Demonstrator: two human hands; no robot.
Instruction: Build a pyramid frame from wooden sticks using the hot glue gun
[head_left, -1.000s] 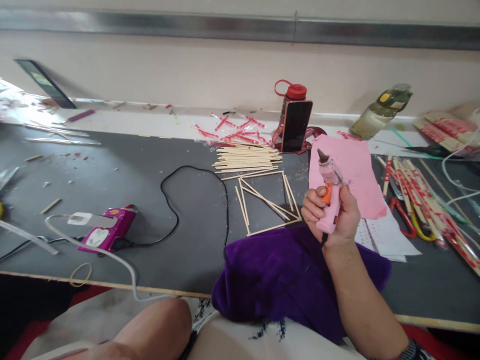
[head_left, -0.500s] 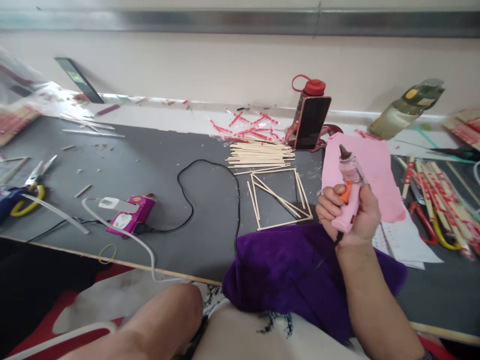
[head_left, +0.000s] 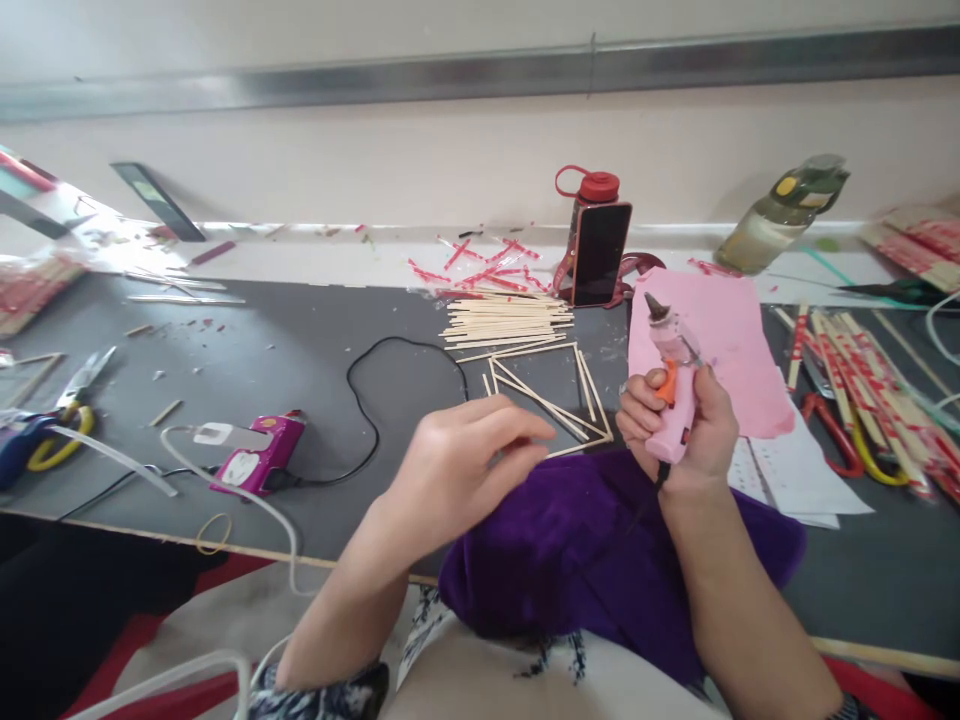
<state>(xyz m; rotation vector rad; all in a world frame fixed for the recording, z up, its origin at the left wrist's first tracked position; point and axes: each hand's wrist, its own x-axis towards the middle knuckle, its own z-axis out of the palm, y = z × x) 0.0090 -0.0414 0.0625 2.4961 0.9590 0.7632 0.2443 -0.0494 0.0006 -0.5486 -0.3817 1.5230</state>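
While the right hand [head_left: 711,435] is wrapped firmly around the handle of a pink hot-glue gun [head_left: 670,425], the gun stands nozzle up over the near part of a pink sheet [head_left: 720,345], fingers just beside its orange trigger [head_left: 667,381]. Left hand [head_left: 465,455]: above the table, fingers loosely bent, a small gap between thumb and forefinger. It hides the near-left corner of a square stick frame [head_left: 532,351], inside which thin sticks lie, some slantwise.

Containers: clear red-printed sleeves [head_left: 855,400] at right hold pale sticks. The red-capped bottle [head_left: 600,187] is closed; contents cannot be seen. A translucent green bottle [head_left: 772,225] leans in view near the wall; liquid level unclear.

Materials: loose pile of slim, straight wooden sticks [head_left: 510,320] behind the frame; crumpled clear-and-red wrappers [head_left: 487,268] beyond; soft purple cloth [head_left: 555,560], velvety, bunched at the table edge before the frame; matte grey tabletop [head_left: 300,330].

Around: a phone [head_left: 600,255] is propped against the capped bottle. White printed paper [head_left: 802,480] lies partly under the pink sheet. Black cord [head_left: 360,395] loops from a magenta power strip [head_left: 262,455] toward the frame, passing behind the left hand. Yellow-handled scissors [head_left: 64,430] lie far left.
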